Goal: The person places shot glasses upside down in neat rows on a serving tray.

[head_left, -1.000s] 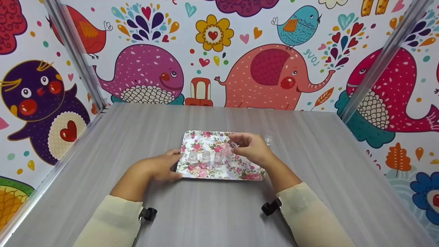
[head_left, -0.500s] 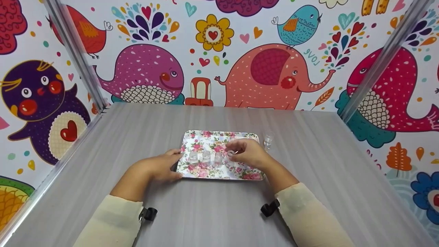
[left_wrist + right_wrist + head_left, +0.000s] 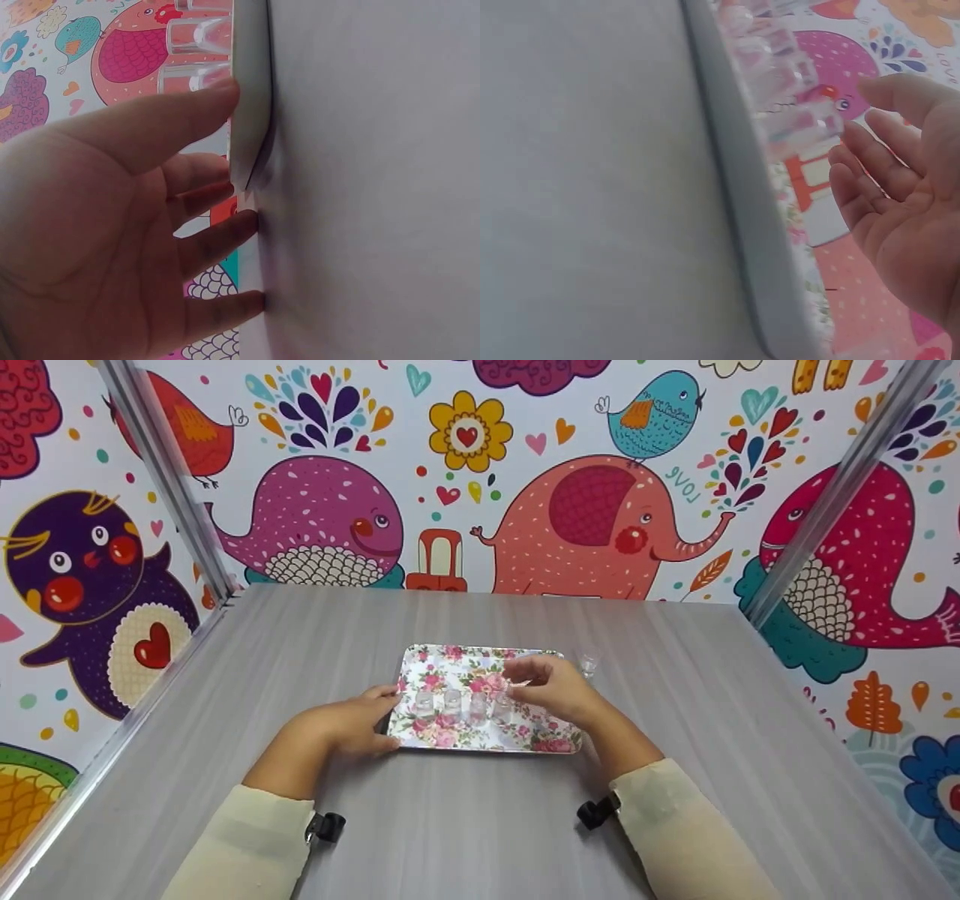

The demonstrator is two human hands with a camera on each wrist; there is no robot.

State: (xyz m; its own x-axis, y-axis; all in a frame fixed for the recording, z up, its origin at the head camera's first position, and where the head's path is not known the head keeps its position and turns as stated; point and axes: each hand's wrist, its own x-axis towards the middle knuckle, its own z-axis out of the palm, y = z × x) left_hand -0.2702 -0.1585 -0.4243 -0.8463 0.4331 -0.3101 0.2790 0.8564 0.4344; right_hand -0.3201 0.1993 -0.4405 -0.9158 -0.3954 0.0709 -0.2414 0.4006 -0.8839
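Meanwhile, the left hand (image 3: 352,729) pressed relaxed fingers against the floral tray (image 3: 457,660)'s left edge, the right hand (image 3: 551,690) hovered loose-fingered, gripping nothing, beside four small clear glasses (image 3: 463,705) on it, which a careless brush could topple.

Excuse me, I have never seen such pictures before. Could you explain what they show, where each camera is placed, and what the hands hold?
No machine works here: a person uses two bare hands. The wide picture comes from a camera on the head, looking down at a grey table. The other two come from cameras on the wrists, very close, so they look tilted.

On the table lies a rectangular tray with pink flower print. Four small clear glass cups stand in a row on it. One more small clear glass stands on the table beside the tray.

The left hand rests on the tray's left edge. The right hand is open above the tray, next to the row, and holds nothing.
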